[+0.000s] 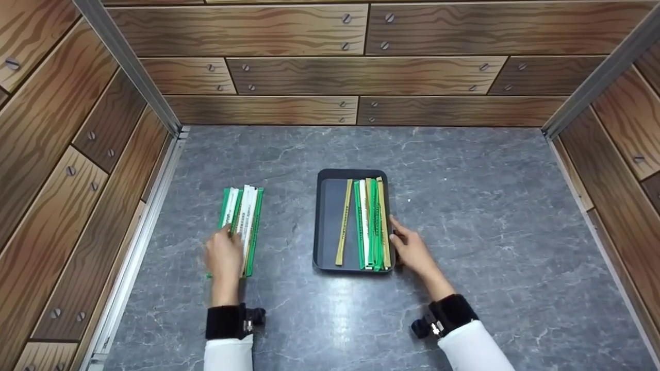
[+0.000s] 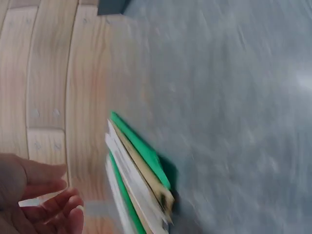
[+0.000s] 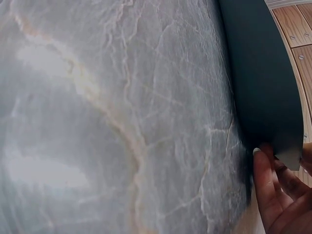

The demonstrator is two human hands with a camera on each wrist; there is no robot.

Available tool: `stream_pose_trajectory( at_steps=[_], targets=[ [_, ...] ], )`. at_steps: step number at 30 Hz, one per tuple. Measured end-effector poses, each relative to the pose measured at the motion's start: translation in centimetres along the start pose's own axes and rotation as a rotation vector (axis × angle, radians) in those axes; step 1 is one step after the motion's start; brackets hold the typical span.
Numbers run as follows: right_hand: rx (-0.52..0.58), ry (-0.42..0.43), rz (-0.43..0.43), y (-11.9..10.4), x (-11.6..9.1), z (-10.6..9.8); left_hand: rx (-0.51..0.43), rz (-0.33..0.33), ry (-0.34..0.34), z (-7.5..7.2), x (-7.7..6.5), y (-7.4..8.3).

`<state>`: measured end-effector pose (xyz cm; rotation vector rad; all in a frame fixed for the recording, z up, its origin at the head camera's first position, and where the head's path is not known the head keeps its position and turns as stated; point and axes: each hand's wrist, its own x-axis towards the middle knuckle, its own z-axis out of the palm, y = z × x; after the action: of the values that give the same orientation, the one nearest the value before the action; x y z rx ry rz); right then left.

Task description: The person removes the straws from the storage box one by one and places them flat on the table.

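Note:
Long slim wrapped sticks [image 1: 250,211] in green, white and gold, some with dark print, lie side by side at the left. My left hand [image 1: 225,252] is over their near part; in the left wrist view its fingers [image 2: 46,173] are bent, with nothing between them, beside the blurred sticks [image 2: 139,170]. A dark grey rectangular tray [image 1: 330,193] sits near the middle. Inside it, several similar sticks [image 1: 372,224] fill the right side, and one gold stick [image 1: 344,221] lies apart. My right hand [image 1: 412,250] holds the tray's right wall, fingers [image 3: 265,183] against its rim.
The surface is a grey marbled tabletop [image 1: 479,206]. Wood-patterned panels stand at the back [image 1: 289,74], along the left [image 1: 67,170] and along the right. Metal strips [image 1: 129,247] run along the side edges. Both wrists wear black bands with small cameras.

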<state>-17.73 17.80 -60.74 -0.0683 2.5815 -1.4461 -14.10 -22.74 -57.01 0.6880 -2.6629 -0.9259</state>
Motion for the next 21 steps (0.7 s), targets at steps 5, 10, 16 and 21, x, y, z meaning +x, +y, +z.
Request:
stream_pose_trajectory(
  at_steps=[5, 10, 16, 21],
  targets=[
    [0.002, 0.000, -0.009, 0.2, 0.1, 0.0, -0.115, 0.203, -0.024, 1.6, -2.0, 3.5],
    [0.005, -0.011, -0.005, 0.3, 0.1, 0.0, -0.203, 0.413, -0.066, 4.4, -4.6, 7.2],
    [-0.006, -0.002, -0.018, 0.3, 0.0, 0.0, -0.163, 0.565, -0.198, 7.9, -7.0, 10.9],
    [-0.019, 0.006, -0.030, 0.2, 0.0, 0.0, -0.024, 0.593, -0.267, 10.5, -7.8, 12.0]
  ],
)
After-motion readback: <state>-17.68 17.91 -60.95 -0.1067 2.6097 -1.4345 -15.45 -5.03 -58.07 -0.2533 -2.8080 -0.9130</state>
